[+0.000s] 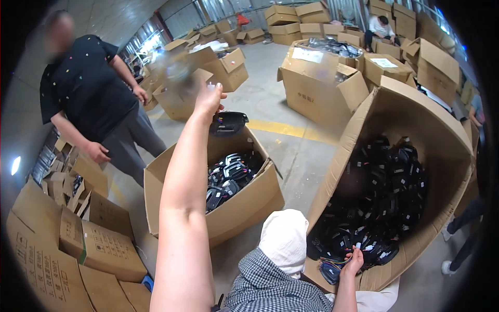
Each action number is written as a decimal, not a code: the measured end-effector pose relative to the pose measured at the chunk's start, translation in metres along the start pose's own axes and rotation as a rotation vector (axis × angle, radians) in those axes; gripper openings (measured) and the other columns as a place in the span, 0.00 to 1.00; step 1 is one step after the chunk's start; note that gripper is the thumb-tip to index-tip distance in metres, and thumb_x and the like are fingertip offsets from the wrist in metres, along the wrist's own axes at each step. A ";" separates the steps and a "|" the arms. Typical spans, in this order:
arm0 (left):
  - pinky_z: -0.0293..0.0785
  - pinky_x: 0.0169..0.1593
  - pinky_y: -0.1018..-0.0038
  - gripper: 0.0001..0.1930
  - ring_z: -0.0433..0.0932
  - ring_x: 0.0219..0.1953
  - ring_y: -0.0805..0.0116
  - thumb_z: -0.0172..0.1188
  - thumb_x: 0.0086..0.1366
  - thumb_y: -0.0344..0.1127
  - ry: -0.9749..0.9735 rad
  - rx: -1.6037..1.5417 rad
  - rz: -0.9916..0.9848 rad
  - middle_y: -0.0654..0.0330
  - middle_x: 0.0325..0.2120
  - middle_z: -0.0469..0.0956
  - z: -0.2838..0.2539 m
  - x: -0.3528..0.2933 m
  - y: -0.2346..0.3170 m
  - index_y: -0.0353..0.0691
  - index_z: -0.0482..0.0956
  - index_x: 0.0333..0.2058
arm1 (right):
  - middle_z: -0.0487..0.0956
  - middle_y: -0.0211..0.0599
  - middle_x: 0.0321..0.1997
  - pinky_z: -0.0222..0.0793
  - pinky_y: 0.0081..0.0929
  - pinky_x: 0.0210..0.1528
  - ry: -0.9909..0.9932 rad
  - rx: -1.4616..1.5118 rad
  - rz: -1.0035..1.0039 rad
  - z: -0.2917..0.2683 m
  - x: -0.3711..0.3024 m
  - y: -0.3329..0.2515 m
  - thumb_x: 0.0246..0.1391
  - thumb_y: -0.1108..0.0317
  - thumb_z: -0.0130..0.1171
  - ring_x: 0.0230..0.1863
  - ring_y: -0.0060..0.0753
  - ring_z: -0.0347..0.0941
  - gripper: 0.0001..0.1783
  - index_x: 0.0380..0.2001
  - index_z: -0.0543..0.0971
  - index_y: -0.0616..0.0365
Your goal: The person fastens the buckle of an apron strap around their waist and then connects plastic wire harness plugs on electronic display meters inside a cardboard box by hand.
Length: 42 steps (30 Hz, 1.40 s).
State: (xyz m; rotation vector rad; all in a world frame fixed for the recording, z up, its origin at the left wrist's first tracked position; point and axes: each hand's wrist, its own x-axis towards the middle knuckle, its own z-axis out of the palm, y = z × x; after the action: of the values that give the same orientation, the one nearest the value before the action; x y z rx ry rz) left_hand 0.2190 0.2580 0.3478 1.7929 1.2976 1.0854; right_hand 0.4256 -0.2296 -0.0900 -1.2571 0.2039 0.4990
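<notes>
My left arm reaches forward over the middle cardboard box (244, 221). Its hand (209, 100) is closed, with a small white piece showing at the fingers. Just below that hand hangs a black plastic housing with coloured wires (230, 124), above the box's far side; its wires appear gripped, though the exact hold is hidden. Similar black housings (234, 170) lie inside this box. On the right, my right hand (353, 261) pinches a white connector with coloured wires (357, 246) at the near edge of a large tilted box (332, 200). Many wired black housings (382, 192) fill that box.
A person in a black shirt (83, 83) stands at the left. Stacked cartons (104, 249) are at the near left. More filled boxes (312, 93) stand beyond a yellow floor line (291, 129). Another person (382, 28) sits far back. Checked fabric (275, 281) and white cloth (284, 234) lie between my arms.
</notes>
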 end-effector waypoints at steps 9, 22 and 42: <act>0.64 0.19 0.74 0.38 0.64 0.13 0.74 0.51 0.68 0.41 -0.196 0.022 -0.208 0.55 0.29 0.82 -0.051 -0.038 -0.027 0.44 0.37 0.68 | 0.73 0.24 0.20 0.57 0.13 0.20 -0.059 -0.172 -0.078 0.001 -0.013 -0.002 0.63 0.62 0.51 0.17 0.13 0.63 0.13 0.38 0.78 0.60; 0.65 0.20 0.78 0.42 0.65 0.14 0.77 0.52 0.67 0.43 -0.140 0.076 -0.098 0.57 0.31 0.82 -0.030 -0.060 -0.001 0.45 0.31 0.68 | 0.78 0.37 0.25 0.66 0.27 0.31 -0.486 -0.803 -0.623 0.002 -0.071 0.001 0.54 0.72 0.57 0.26 0.30 0.71 0.07 0.32 0.80 0.63; 0.53 0.14 0.81 0.36 0.64 0.12 0.81 0.49 0.69 0.42 0.823 0.186 -0.073 0.58 0.25 0.81 -0.395 -0.298 -0.043 0.45 0.38 0.68 | 0.76 0.43 0.26 0.64 0.32 0.30 -0.593 -0.792 -0.601 0.003 -0.049 -0.003 0.57 0.70 0.53 0.28 0.37 0.71 0.09 0.36 0.79 0.65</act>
State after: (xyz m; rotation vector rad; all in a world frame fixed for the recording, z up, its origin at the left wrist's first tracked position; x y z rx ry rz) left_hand -0.2013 0.0019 0.4107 1.4307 1.9623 1.8076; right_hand 0.3834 -0.2399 -0.0663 -1.7674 -0.9326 0.4083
